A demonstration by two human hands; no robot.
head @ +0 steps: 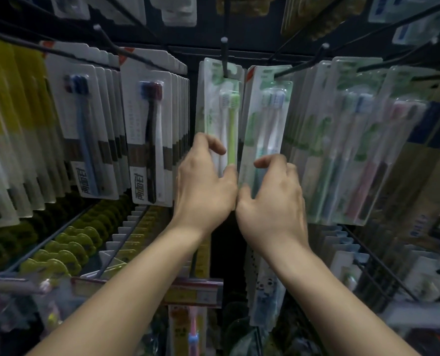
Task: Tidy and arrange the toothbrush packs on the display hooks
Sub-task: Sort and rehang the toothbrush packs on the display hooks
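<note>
A pack with a white and a green toothbrush (222,104) hangs on the centre black hook (224,56). My left hand (204,183) grips its lower part, fingers at its left edge and thumb on its front. Just to the right, a pack with pale blue and teal brushes (266,119) hangs tilted on the neighbouring hook (301,64). My right hand (272,199) holds its lower end, fingers curled over the front. The two hands touch at the thumbs.
Rows of white packs with blue and dark brushes (149,140) hang at the left, yellow packs (5,119) farther left. Green and pink brush packs (355,155) fill hooks at the right. Lower hooks carry yellow-topped packs (69,250) and price tags (188,291).
</note>
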